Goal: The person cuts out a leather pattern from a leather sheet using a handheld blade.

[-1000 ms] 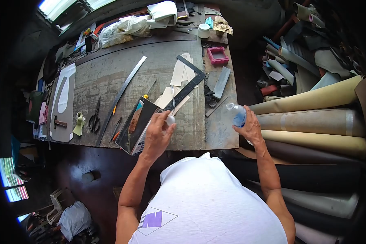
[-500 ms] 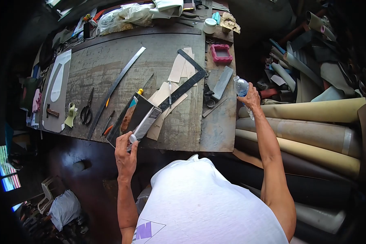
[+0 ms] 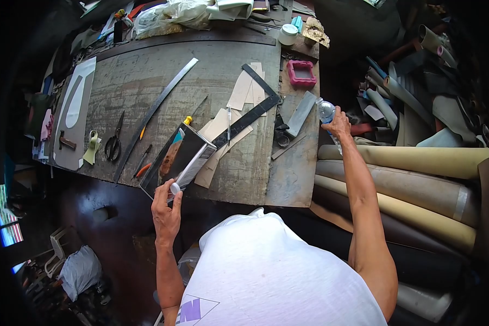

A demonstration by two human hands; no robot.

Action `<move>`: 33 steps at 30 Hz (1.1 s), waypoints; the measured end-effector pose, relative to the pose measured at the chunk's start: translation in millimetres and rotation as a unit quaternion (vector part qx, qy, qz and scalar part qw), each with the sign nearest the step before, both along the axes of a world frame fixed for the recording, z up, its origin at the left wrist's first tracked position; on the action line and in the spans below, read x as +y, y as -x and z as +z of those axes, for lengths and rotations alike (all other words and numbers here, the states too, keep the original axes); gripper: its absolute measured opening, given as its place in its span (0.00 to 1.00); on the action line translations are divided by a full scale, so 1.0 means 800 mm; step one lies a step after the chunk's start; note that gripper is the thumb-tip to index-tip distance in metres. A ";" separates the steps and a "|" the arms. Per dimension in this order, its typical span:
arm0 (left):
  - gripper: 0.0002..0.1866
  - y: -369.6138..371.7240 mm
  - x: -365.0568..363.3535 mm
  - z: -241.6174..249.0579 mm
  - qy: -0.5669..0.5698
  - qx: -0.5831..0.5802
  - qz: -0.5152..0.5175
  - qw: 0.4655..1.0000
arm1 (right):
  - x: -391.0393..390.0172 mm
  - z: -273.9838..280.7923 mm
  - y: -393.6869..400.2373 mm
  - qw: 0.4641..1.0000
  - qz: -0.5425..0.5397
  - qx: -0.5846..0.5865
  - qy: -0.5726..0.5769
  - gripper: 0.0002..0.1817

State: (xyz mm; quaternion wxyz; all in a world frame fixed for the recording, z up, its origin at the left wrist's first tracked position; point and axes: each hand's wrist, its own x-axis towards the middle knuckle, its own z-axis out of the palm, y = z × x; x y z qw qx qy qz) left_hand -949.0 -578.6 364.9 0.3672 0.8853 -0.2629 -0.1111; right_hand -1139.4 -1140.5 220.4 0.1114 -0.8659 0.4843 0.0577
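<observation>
My left hand (image 3: 166, 212) is closed at the near end of a dark rectangular tin (image 3: 186, 154), beside its round white cap. The tin leans over the table's front edge, its printed side towards the right. On the right, my right hand (image 3: 339, 125) grips a clear plastic bottle (image 3: 326, 110), held just off the table's right edge with its neck towards the table. Behind the tin lie a black metal square (image 3: 248, 115) and pale cut pieces (image 3: 220, 124), with a thin pen-like tool (image 3: 229, 126) on top. A yellow-handled awl (image 3: 188, 119) rests by the tin's far corner.
Scissors (image 3: 113, 144), a long metal strip (image 3: 158, 104), a hammer (image 3: 67, 141) and a white pattern piece (image 3: 77, 103) lie across the worktable's left. A pink tray (image 3: 301, 73), a white jar (image 3: 288, 35) and a grey block (image 3: 301, 113) are at right. Large material rolls (image 3: 413, 161) flank the table.
The bottle and my right hand have shifted slightly right, while the view has turned a little. My left hand stays at the tin's near end.
</observation>
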 end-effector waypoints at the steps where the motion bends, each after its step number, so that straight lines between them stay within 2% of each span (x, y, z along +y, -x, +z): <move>1: 0.17 0.000 -0.001 0.001 0.001 0.004 0.002 1.000 | -0.001 -0.001 0.000 1.000 0.001 0.001 0.002 0.47; 33: 0.18 0.019 -0.002 -0.003 0.021 -0.018 -0.011 1.000 | -0.008 -0.002 -0.008 0.999 0.024 0.025 0.028 0.45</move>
